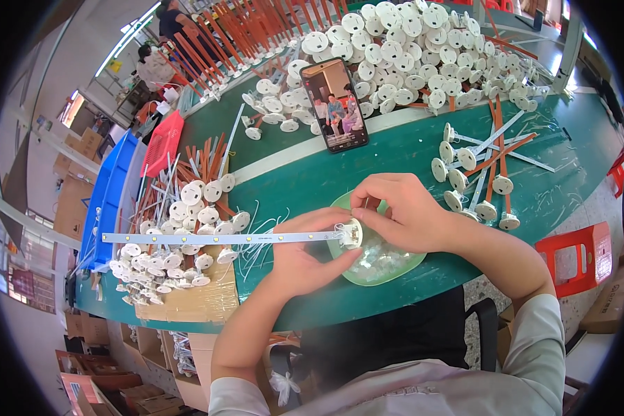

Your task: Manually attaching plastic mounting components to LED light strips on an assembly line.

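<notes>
Pinching the white round cap [352, 233] over the green dish [414, 265], right hand [405, 211] closed on it. Left hand [301, 253] gripping the long light strip [215, 238]; best kept level, pushed in straight.

Lit black phone [335, 105] propped mid-table — brown cardboard boxes [83, 145] far left.

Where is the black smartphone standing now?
In the head view, the black smartphone leans upright on the green table, ahead of both hands, against the pile of white round caps.

Both hands, left hand [299, 244] and right hand [402, 211], pinch a white round cap [352, 233] on a long LED strip [215, 238] above a green dish [395, 267].
</notes>
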{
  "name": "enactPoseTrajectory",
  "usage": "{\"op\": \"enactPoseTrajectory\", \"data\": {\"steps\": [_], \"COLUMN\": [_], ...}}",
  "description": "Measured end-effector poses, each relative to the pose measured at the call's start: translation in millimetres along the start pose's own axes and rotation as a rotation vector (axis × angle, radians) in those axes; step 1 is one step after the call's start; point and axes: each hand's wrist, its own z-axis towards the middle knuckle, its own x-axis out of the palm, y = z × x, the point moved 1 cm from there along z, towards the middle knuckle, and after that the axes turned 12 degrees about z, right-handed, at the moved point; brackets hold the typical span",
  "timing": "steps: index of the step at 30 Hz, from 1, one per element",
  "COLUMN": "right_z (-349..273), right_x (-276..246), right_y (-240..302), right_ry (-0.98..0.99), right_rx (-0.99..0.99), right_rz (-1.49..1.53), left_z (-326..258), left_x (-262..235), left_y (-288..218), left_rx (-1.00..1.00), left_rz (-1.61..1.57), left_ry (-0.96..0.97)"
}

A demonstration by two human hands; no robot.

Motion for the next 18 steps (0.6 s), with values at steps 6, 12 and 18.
{"op": "enactPoseTrajectory", "data": {"steps": [6,12,18], "right_z": [-1,-1,-4], "right_x": [0,1,8], "right_y": [-1,1,0], "right_ry": [-0.010,-0.005,-0.187], "right_rx": [0.011,0.003,-0.260], "right_rz": [-0.021,-0.045,-0.146], "left_z": [2,1,-4], "left_x": [0,0,4], "left_y": [-6,-5,7], "left_rx": [0.017,0.022,-0.008], "left_rz": [0.136,0.178,-0.031], "left_ry": [-0.008,-0.008,-0.147]}}
